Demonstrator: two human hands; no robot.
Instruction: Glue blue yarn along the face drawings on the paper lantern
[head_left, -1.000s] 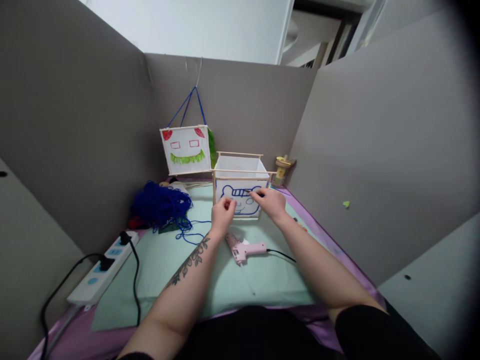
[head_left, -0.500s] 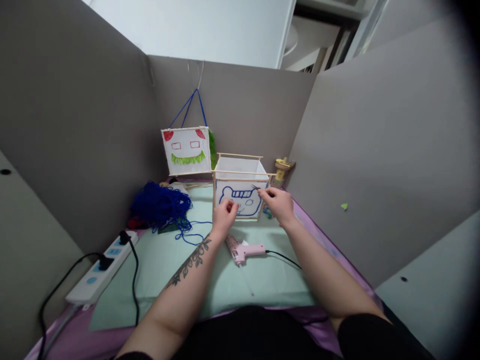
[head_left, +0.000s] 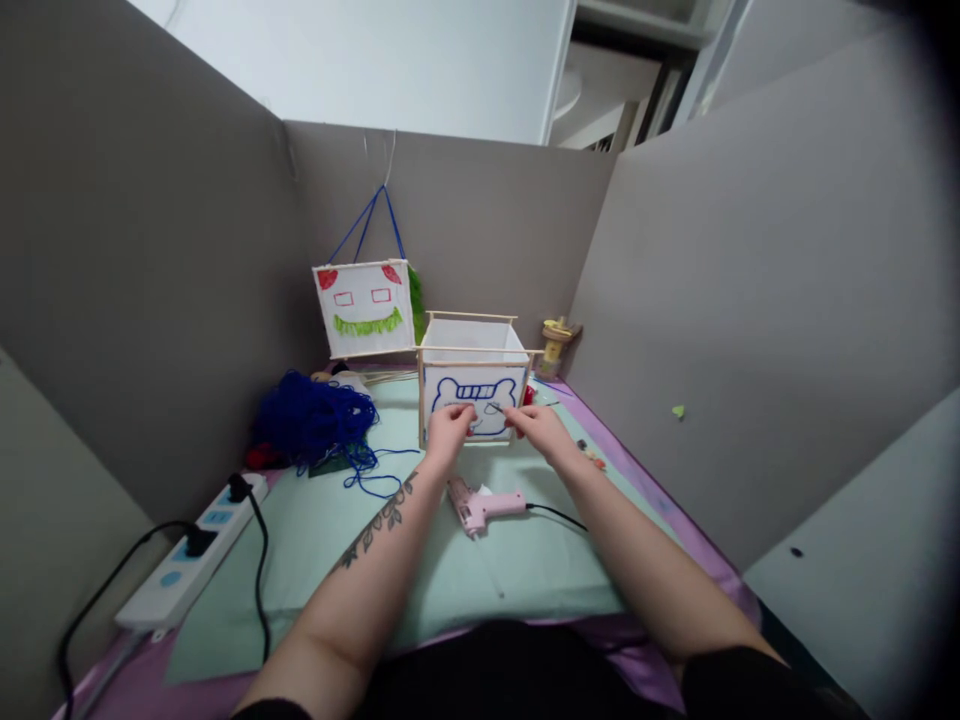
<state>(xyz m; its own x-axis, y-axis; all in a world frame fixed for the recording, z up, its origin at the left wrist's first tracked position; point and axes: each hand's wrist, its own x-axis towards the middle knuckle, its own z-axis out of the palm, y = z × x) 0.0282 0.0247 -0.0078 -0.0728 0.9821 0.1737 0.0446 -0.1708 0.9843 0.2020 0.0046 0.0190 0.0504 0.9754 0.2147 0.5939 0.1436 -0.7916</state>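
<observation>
— Where are the hands?

— Both arms reach straight forward over the table, forearms bare, the left one tattooed. The left hand and the right hand meet at the front face of the paper lantern box, which stands upright toward the back of the green mat.

— How is each grip set?

— The left grip is curled, fingertips pinched against the lower part of the drawn blue face; whether anything lies between them is too small to tell. The right grip is pinched on a thin dark strand that it lays against the same panel, wrist low, knuckles turned up.

— What lies around them?

— A pink glue gun rests on the mat just nearer than the hands, its cord running off to the right. A heap of blue yarn sits to the left, well apart from the box. A finished lantern with red and green marks hangs behind from blue strings. A white power strip lies at the left edge.
</observation>
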